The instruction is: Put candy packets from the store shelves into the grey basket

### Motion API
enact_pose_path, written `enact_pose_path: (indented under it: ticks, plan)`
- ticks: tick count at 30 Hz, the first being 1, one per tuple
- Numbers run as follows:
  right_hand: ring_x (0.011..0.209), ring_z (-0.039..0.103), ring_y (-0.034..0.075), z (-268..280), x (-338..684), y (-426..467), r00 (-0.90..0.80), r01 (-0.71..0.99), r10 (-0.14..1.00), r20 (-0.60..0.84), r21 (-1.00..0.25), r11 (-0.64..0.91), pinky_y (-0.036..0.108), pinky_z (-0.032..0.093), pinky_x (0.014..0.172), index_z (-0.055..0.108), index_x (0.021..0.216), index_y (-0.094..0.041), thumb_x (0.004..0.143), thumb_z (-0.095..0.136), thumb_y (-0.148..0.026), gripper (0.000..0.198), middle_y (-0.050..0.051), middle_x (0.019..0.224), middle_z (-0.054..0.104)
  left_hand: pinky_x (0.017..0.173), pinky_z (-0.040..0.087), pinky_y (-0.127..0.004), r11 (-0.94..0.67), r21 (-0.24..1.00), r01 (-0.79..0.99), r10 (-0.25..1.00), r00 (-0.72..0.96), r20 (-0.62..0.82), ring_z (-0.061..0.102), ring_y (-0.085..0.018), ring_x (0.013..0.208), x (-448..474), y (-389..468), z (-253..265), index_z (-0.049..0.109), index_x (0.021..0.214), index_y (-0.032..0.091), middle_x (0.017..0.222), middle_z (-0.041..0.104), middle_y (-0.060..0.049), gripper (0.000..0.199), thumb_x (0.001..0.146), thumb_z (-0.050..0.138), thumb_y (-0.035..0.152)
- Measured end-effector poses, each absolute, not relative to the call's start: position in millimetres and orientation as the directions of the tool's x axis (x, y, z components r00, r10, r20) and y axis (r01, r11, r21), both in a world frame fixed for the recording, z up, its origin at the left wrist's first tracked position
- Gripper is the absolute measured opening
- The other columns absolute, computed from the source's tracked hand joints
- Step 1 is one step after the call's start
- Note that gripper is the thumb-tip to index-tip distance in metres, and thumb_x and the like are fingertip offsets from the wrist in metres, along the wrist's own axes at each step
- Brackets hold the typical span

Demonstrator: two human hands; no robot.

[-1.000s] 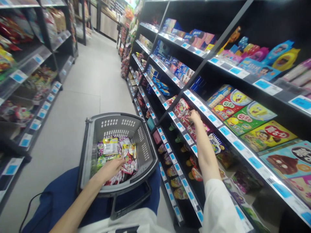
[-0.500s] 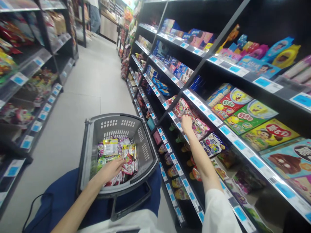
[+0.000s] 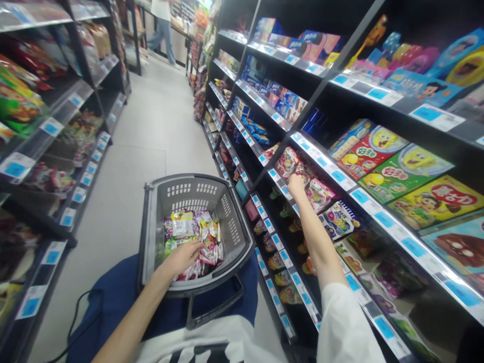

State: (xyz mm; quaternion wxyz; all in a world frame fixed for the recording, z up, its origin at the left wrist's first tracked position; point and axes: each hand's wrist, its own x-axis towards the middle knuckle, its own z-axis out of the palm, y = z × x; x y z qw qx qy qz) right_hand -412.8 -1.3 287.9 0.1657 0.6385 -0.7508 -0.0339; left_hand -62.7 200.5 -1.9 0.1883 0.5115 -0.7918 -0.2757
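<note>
My right hand (image 3: pixel 296 185) is at the shelf on the right, its fingers curled closed at the near edge of a red-and-white candy bag (image 3: pixel 307 171). Its fingertips are partly hidden. Beside it lie a pink candy bag (image 3: pixel 319 194) and a dark blue one (image 3: pixel 339 220). Over the grey shopping basket (image 3: pixel 242 247) in front of me, my left hand (image 3: pixel 185 257) rests on the small bags inside with fingers stretched out. Those bags include a yellow-and-clear packet (image 3: pixel 182 224) and a red-and-white packet (image 3: pixel 209 249).
The basket's black handle (image 3: pixel 215 307) hangs toward me. Boxed snacks (image 3: pixel 404 169) fill the shelf above my right arm. More shelves of snack bags (image 3: pixel 22 101) line the left side. Down the aisle floor (image 3: pixel 151 116), a person (image 3: pixel 163 30) stands at the far end.
My view has turned slightly left, so basket and shelves sit further right. Both hands keep their places at the bags. More of the person at the far end shows.
</note>
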Motion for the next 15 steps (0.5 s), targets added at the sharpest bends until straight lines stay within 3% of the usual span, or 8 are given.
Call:
enact_pose_path:
  ticks: [9, 11, 13, 15]
  plan:
    - [0.110, 0.060, 0.031, 293, -414, 19, -0.087, -0.950, -0.974, 0.211, 0.275, 0.144, 0.037, 0.047, 0.090, 0.058, 0.121, -0.005, 0.092, 0.049, -0.015, 0.033, 0.024, 0.116, 0.061, 0.093, 0.048, -0.034, 0.361, 0.603, -0.712, -0.910, -0.409, 0.063, 0.066, -0.024, 0.105, -65, 203, -4, 0.068, 0.110, 0.018, 0.112, 0.069, -0.011, 0.034, 0.094, 0.038, 0.018]
    - [0.115, 0.056, 0.032, 285, -400, 31, 0.052, -0.955, -0.956, 0.289, 0.294, 0.037, 0.038, 0.045, 0.092, 0.056, 0.123, -0.007, 0.094, 0.047, -0.018, 0.033, 0.023, 0.123, 0.059, 0.091, 0.049, -0.033, 0.363, 0.573, -0.735, -0.908, -0.417, 0.040, 0.066, -0.024, 0.103, -67, 207, 3, 0.068, 0.107, 0.018, 0.109, 0.070, -0.011, 0.033, 0.095, 0.037, 0.019]
    - [0.119, 0.052, 0.031, 270, -379, 42, 0.275, -0.936, -0.897, 0.346, 0.309, -0.167, 0.040, 0.044, 0.096, 0.057, 0.123, -0.010, 0.096, 0.044, -0.020, 0.031, 0.020, 0.126, 0.059, 0.088, 0.050, -0.031, 0.356, 0.534, -0.766, -0.900, -0.436, -0.025, 0.067, -0.023, 0.101, -69, 211, 11, 0.069, 0.102, 0.018, 0.107, 0.071, -0.010, 0.032, 0.095, 0.038, 0.019]
    - [0.118, 0.054, 0.028, 247, -350, 49, 0.498, -0.862, -0.830, 0.251, 0.248, -0.442, 0.037, 0.043, 0.098, 0.059, 0.121, -0.015, 0.098, 0.045, -0.023, 0.029, 0.015, 0.124, 0.062, 0.088, 0.051, -0.030, 0.334, 0.480, -0.811, -0.882, -0.448, -0.144, 0.068, -0.022, 0.100, -70, 214, 14, 0.070, 0.098, 0.018, 0.105, 0.072, -0.011, 0.032, 0.095, 0.039, 0.020]
